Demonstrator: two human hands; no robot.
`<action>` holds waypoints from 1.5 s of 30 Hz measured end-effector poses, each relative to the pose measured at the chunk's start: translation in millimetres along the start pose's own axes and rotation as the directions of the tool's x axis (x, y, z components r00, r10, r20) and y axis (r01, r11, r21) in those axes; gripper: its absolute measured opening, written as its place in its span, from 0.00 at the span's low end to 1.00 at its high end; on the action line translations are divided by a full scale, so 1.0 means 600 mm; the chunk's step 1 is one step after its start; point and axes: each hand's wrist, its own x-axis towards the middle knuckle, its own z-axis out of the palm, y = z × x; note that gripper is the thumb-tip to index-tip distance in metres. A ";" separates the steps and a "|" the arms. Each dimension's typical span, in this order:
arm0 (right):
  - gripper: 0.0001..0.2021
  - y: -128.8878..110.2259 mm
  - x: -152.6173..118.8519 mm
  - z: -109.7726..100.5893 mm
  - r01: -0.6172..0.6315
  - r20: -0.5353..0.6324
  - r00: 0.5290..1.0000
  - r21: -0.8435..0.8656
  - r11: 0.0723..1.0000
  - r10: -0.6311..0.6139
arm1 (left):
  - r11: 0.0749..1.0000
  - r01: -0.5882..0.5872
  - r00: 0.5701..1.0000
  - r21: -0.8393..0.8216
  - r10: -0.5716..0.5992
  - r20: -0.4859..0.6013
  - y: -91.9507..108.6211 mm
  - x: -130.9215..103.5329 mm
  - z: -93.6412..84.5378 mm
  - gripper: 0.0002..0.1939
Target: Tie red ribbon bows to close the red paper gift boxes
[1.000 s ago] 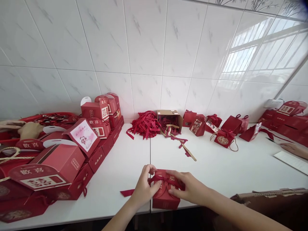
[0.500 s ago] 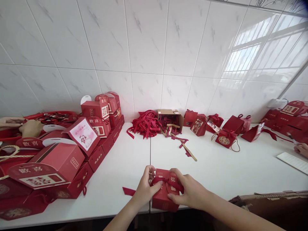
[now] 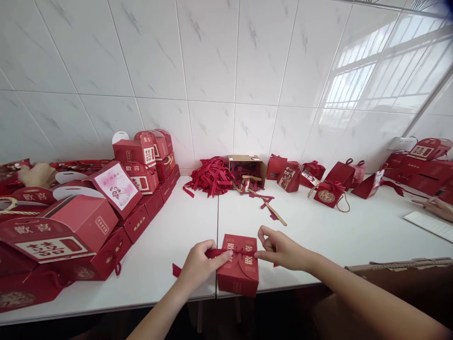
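Observation:
A red gift box [image 3: 238,276] with pale lettering sits at the front edge of the white table, its rounded flaps meeting on top. A dark red ribbon [image 3: 244,253] runs across the box top. My left hand [image 3: 202,264] pinches the ribbon at the box's left side, thumb over the lid; a loose ribbon end shows left of the wrist. At the right side of the box, my right hand [image 3: 279,248] holds the other part of the ribbon between thumb and curled fingers.
Red boxes [image 3: 76,222] are stacked on the left. Ribbons [image 3: 212,177] lie by the wall beside an open cardboard box [image 3: 264,171]. Small finished boxes [image 3: 329,193] stand back right. Other people's hands [image 3: 37,175] show at both sides. A large carton [image 3: 399,274] is at the lower right.
Both hands have moved apart from the middle of the box to its sides, drawing the ribbon straighter across the top. The view has shifted slightly.

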 end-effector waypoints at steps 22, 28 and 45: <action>0.13 -0.009 -0.010 -0.024 0.234 -0.055 0.959 -0.406 0.883 -0.279 | 0.956 0.294 0.732 0.004 -0.228 0.641 0.068 0.009 -0.067 0.16; 0.11 -0.004 0.004 -0.003 0.064 -0.462 0.824 -0.501 0.863 -0.329 | 0.934 0.176 0.920 -0.310 -0.044 0.390 0.099 -0.021 -0.016 0.17; 0.12 0.012 0.030 0.011 0.035 -0.527 0.835 -0.237 0.971 -0.159 | 0.916 -0.337 0.912 0.218 0.375 -0.164 0.113 -0.012 0.027 0.08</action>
